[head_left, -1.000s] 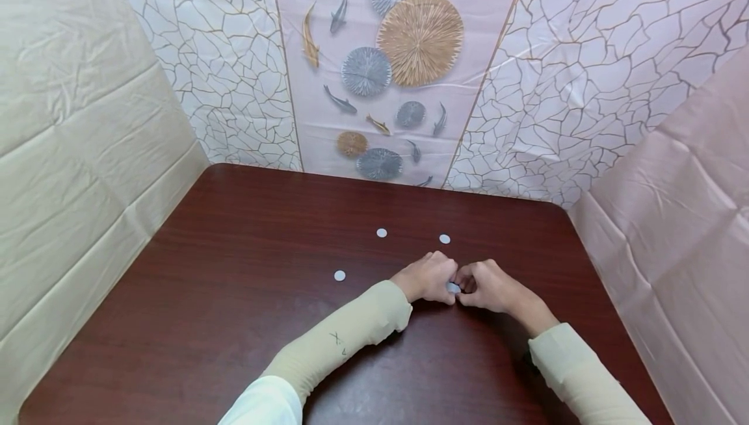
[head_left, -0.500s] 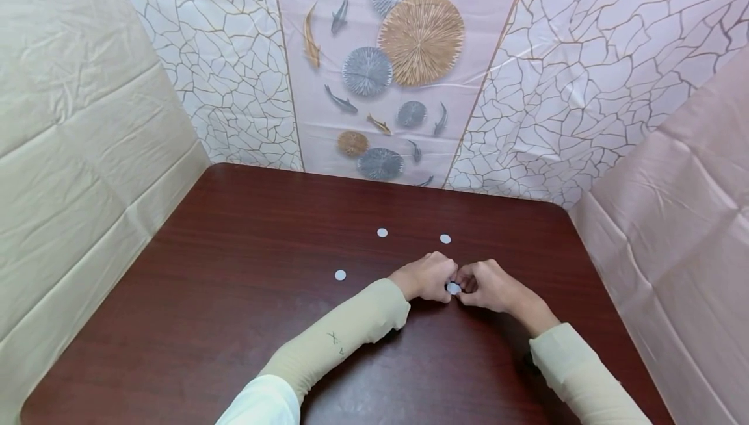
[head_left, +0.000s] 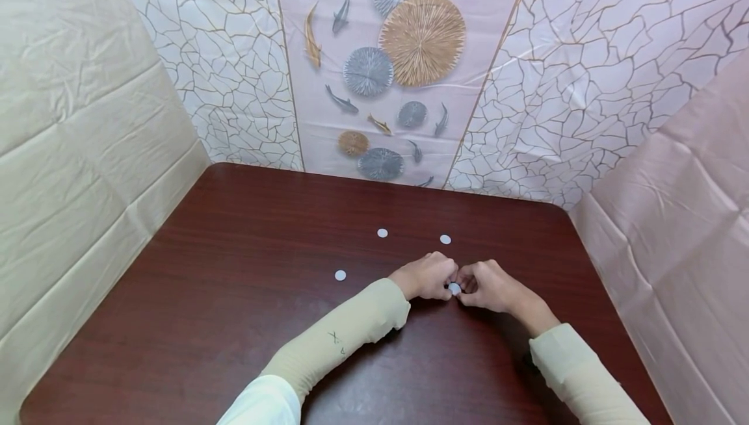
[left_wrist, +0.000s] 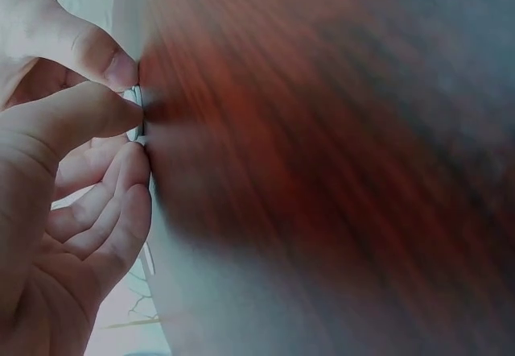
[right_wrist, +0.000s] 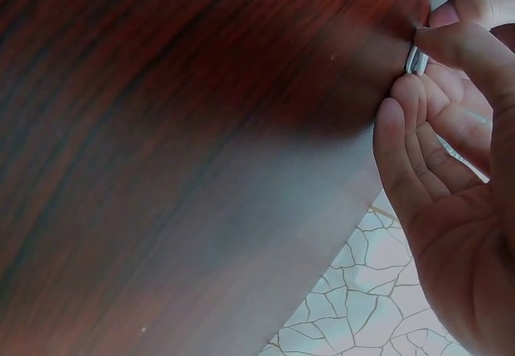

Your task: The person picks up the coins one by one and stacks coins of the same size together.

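Note:
At the right of the table's middle, both hands meet over a small round white disc [head_left: 454, 289]. My left hand [head_left: 430, 277] has its thumb and fingers curled at the disc's left side. From the other side my right hand [head_left: 491, 286] pinches it between thumb and fingertips. The right wrist view shows the disc's edge [right_wrist: 416, 60] as two thin pale layers between the right thumb and fingers. In the left wrist view, the left thumb covers part of the disc [left_wrist: 136, 133], close over the table top.
Three similar white discs lie flat on the dark red-brown table [head_left: 234, 295]: one disc [head_left: 341, 275] to the left, another disc [head_left: 382, 233] farther back, and a third disc [head_left: 445, 240] behind the hands. Patterned cloth [head_left: 234, 74] hangs along the table's back edge.
The left thumb has drawn back slightly, so more of the disc's top face shows between the hands. Both arms and the other discs stay in place.

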### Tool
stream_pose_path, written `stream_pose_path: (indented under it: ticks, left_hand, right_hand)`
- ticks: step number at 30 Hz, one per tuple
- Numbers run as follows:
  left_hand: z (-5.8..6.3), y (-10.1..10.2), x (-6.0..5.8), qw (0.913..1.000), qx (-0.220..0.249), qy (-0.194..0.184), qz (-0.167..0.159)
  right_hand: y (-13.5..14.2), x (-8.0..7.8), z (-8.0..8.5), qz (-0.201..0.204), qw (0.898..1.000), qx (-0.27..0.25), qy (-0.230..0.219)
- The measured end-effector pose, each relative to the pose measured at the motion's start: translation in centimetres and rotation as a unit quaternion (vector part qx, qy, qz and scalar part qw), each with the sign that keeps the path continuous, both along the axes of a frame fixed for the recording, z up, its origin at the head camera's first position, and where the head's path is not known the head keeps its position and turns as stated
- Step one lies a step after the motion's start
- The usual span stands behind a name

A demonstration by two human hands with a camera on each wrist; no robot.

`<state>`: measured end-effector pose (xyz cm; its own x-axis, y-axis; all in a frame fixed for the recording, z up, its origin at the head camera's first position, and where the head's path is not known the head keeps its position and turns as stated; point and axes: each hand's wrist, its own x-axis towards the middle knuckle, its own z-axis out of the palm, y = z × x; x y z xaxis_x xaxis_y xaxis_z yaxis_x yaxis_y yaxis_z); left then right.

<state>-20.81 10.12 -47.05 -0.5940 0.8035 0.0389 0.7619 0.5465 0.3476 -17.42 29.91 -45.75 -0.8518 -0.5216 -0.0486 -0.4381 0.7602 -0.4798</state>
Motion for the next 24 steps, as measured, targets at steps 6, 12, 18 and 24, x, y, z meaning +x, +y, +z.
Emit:
stream_pose_path:
  ticks: [6, 12, 18, 24]
  left_hand:
    - [0.17, -0.03, 0.04, 1.0000, -0.001, 0.006, -0.006]
    - [0.10, -0.17, 0.03, 0.9998, 0.008, 0.008, -0.016]
    - [-0.07, -0.18, 0.08, 0.9997, 0.016, 0.004, -0.015]
    - [-0.07, -0.05, -0.01, 0.9997, 0.011, 0.007, -0.018]
  right_hand:
    - [-0.12, 0.03, 0.20, -0.010, 1.000, -0.001, -0.009]
    - [-0.28, 0.00, 0.36, -0.018, 1.000, 0.003, -0.020]
    - [-0.30, 0.03, 0.33, -0.027, 0.999, 0.006, -0.022]
    - [-0.23, 0.00, 0.25, -0.029, 0.999, 0.005, -0.020]
